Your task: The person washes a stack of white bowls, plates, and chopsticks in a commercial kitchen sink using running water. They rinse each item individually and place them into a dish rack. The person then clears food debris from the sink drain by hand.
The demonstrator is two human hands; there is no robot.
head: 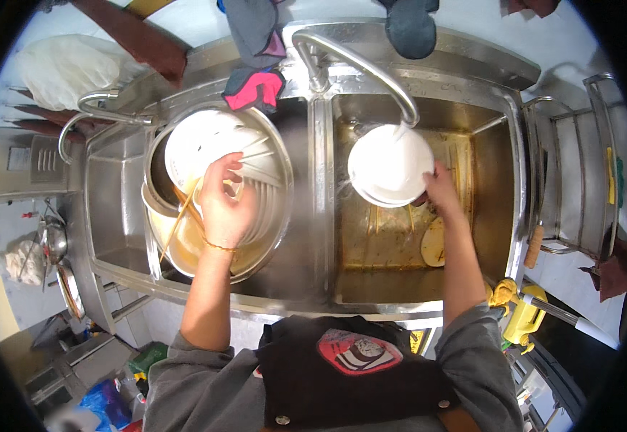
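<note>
My right hand grips the right rim of a white bowl under the spout of the tall faucet. Water runs into it, and a second rim shows along its lower edge. Over the left basin, my left hand hovers with bent fingers above a large round metal tub. Whether the fingers hold anything is unclear. White plates and bowls are stacked in the tub beside that hand. Wooden chopsticks slant past the wrist, across a large pale bowl.
Brownish water with chopsticks and a pale round dish lies in the right basin. A metal divider separates the basins. Gloves hang over the back edge. At right stand a metal rack and a yellow jug.
</note>
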